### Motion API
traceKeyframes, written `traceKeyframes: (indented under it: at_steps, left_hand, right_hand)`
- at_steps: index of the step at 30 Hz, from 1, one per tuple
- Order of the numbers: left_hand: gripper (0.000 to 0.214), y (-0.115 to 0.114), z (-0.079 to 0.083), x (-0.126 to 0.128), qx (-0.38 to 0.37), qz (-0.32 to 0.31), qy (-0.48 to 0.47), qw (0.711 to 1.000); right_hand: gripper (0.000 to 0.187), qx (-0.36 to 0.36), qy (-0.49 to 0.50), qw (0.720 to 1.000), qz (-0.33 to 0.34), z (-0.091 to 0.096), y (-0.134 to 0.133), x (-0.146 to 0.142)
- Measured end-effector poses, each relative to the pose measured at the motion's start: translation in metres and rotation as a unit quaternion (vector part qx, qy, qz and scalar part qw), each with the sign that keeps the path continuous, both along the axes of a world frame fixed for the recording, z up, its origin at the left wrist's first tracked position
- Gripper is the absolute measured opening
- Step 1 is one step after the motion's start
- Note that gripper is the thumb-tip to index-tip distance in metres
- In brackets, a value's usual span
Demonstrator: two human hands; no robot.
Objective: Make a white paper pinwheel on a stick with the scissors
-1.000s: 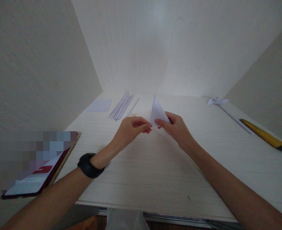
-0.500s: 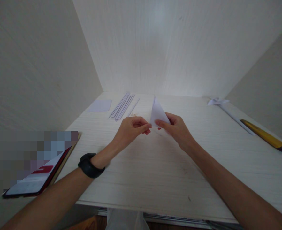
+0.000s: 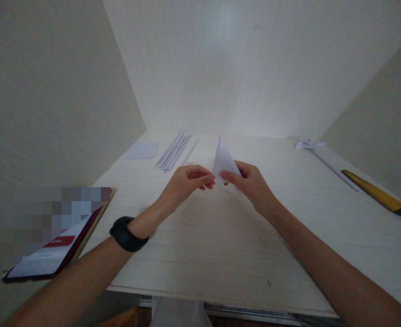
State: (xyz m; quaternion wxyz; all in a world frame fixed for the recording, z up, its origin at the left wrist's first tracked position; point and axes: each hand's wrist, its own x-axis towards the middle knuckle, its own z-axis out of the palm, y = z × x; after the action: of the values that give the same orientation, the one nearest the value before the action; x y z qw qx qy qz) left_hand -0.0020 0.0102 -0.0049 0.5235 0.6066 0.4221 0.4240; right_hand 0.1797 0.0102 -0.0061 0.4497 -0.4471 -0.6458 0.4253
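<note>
A folded piece of white paper (image 3: 225, 159), pointed at the top, stands up between my two hands above the table. My right hand (image 3: 251, 179) grips its lower right part, thumb on the near face and fingers behind. At the paper's lower left corner, the thumb and index fingertip of my left hand (image 3: 194, 178) pinch the edge. The other left fingers are curled below. A black band (image 3: 127, 234) circles my left wrist.
Thin white paper strips (image 3: 173, 152) and a flat white sheet (image 3: 142, 150) lie at the back left. A phone-like screen (image 3: 40, 263) leans at the left. On the right are a white paper stick (image 3: 334, 169) with a folded top and a yellow cutter (image 3: 377, 193).
My hands and the paper stay almost in place. My left fingers have shifted very slightly at the paper's corner.
</note>
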Motion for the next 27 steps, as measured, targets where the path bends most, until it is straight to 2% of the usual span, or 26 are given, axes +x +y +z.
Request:
traceKeyframes:
  at_steps: [10,18,27]
  left_hand:
    - [0.016,-0.0007,0.003,-0.0002,0.016,0.019,0.005,1.0]
    - [0.016,0.0018,0.0005,-0.0024,0.035,0.033,0.041,0.998]
    - [0.015,0.0051,-0.006,-0.0049,0.07,0.03,0.072,0.995]
  right_hand:
    - [0.025,0.005,0.008,1.0,0.012,-0.0004,0.002,0.0009]
    - [0.031,-0.029,-0.006,0.999,-0.017,0.0047,0.0004,0.0029]
    - [0.03,-0.063,0.022,0.998,-0.007,0.0029,0.0035,0.0061]
